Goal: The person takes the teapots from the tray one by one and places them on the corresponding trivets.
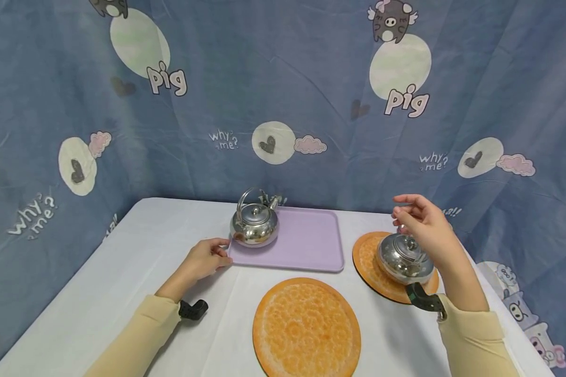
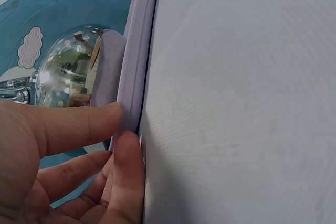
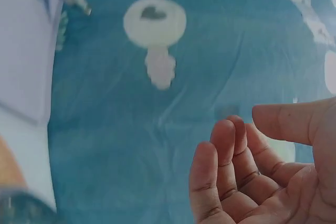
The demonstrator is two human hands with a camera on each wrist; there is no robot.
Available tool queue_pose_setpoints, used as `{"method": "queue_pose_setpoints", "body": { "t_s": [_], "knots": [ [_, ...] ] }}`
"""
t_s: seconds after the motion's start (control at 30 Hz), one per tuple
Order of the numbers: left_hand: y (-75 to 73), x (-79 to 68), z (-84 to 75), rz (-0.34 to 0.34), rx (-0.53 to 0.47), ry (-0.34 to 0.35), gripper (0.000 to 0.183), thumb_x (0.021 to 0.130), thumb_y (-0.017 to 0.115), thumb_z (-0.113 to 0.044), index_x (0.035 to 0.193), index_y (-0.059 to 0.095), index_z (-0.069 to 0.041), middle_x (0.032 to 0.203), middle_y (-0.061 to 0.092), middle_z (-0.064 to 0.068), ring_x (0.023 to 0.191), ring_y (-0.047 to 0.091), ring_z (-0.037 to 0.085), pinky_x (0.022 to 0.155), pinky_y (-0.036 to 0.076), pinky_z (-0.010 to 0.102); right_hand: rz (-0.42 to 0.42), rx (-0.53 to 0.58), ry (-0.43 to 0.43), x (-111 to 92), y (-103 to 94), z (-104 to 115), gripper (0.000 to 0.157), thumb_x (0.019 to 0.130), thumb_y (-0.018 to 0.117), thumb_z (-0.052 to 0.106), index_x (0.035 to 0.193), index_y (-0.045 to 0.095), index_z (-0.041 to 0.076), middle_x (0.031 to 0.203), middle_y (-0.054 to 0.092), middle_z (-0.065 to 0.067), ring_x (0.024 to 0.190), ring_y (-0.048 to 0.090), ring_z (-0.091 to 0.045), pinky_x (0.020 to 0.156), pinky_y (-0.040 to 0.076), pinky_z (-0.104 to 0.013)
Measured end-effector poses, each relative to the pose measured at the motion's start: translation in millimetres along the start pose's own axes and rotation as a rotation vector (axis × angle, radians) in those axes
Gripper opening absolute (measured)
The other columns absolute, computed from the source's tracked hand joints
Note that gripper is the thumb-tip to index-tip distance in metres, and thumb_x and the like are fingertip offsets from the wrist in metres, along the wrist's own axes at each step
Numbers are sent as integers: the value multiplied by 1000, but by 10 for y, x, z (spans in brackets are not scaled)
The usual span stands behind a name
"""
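Observation:
My left hand [image 1: 207, 257] is at the left edge of a lilac tray [image 1: 306, 238]. In the left wrist view, its thumb and a finger pinch the tray's rim [image 2: 137, 51]. On the tray's left part stands a shiny metal kettle [image 1: 254, 225], its handle upright and its spout toward the back right. My right hand [image 1: 422, 220] is raised over a second metal kettle [image 1: 403, 262], which sits on a round orange mat [image 1: 370, 262]. The right wrist view shows this hand's fingers [image 3: 226, 150] loosely bent, with nothing between them and the thumb. The hand and wrist partly hide that kettle.
A second round orange mat [image 1: 306, 330] lies on the white-covered table [image 1: 170, 225] at the front, between the arms. A blue curtain [image 1: 283, 94] with pig prints hangs close behind the table and along its sides.

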State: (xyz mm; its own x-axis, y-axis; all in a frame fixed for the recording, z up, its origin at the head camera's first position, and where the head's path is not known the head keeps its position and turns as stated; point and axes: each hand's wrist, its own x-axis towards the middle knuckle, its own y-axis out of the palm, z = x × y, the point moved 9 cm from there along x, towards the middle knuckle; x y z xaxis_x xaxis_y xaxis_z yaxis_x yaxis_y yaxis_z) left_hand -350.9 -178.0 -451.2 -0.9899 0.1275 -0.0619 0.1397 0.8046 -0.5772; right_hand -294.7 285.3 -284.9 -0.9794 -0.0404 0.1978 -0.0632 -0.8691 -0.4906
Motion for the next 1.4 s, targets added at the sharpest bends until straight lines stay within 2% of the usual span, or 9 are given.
{"method": "queue_pose_setpoints", "body": {
  "t_s": [0.2,0.37,0.53,0.67,0.9,1.1,1.4],
  "knots": [
    [21,-16,-12,-8,-37,1,57,90,79,-5,143,61,9,114,70,19,91,63,17,71,51,24,74,35,3,177,387,187,45,112,57,23,149,49,-1,106,67,6,95,67,-7,85,59,-22],
    [33,-16,12,-9,-59,-8,60,90,78,-3,145,58,10,116,69,20,95,64,17,71,51,21,144,52,2,329,751,199,43,113,56,23,150,51,2,118,70,-9,103,69,-16,88,59,-25],
    [46,-20,46,-6,-74,-19,60,91,77,-1,146,57,10,118,67,20,97,63,18,71,51,20,213,90,11,446,1114,178,44,113,56,21,153,51,3,132,68,-22,118,70,-32,97,60,-34],
    [37,-21,42,-11,-81,-25,60,91,77,-1,147,57,10,118,66,19,98,63,19,72,51,20,243,141,29,521,1346,215,45,113,56,20,155,51,4,138,65,-24,126,67,-36,103,59,-41],
    [38,-11,32,-5,-82,-14,61,91,77,0,147,56,11,119,67,21,101,65,21,74,51,20,281,205,49,653,1726,333,45,112,56,17,155,52,3,140,66,-24,129,66,-38,107,58,-47],
    [39,-10,46,-15,-81,-16,60,91,77,0,146,57,10,119,68,21,101,66,22,74,52,21,304,251,72,758,2038,415,46,111,56,14,154,52,0,142,65,-26,130,67,-38,109,57,-47],
    [25,12,16,-19,-87,-16,59,91,78,1,146,58,10,119,68,21,102,66,22,76,53,21,338,336,102,886,2400,539,48,110,57,12,156,50,-2,146,61,-29,135,64,-41,115,52,-50]
  ]
}}
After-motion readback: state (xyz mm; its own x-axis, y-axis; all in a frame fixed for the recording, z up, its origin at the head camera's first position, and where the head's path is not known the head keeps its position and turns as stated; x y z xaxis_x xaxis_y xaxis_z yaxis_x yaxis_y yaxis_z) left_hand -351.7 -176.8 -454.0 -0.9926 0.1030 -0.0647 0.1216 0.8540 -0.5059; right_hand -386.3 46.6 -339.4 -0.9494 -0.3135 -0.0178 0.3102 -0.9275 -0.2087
